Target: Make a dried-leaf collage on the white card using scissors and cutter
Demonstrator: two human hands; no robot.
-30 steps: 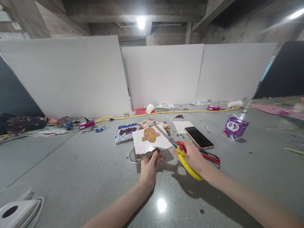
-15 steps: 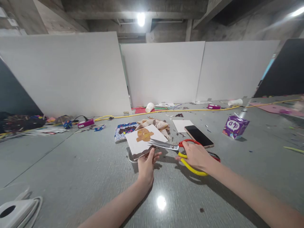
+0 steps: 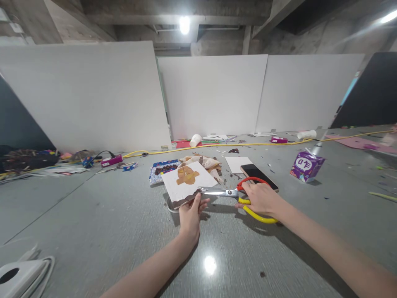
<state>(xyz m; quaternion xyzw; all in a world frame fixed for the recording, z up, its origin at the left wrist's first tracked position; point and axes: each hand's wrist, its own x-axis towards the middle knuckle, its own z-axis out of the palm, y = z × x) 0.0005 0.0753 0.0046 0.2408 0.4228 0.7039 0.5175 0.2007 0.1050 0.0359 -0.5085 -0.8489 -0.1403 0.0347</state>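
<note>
My left hand [image 3: 190, 213] pinches the near edge of a white card [image 3: 173, 185], thumb on top. A tan, flower-like shape [image 3: 187, 176] lies on the card, and a dark brown strip [image 3: 186, 200] runs along its near edge. My right hand [image 3: 263, 200] is closed on scissors [image 3: 218, 192] with one red and one yellow handle. Their blades point left, tips at the brown strip just above my left thumb. Whether the blades have something between them is too small to tell. Behind the card are a blue-and-white tray [image 3: 155, 177] of dark bits and a crumpled cloth [image 3: 214, 163].
Beyond the scissors lie a phone [image 3: 260, 177] and a white sheet [image 3: 237, 164]. A purple carton [image 3: 307, 166] stands to the right. A yellow cable [image 3: 248, 144] crosses behind, before white panels [image 3: 211, 97]. A white device [image 3: 21, 277] sits near left.
The scissors and my right hand have shifted slightly right. The blades are closer together, near the brown strip. The card has moved a little left and tilted.
</note>
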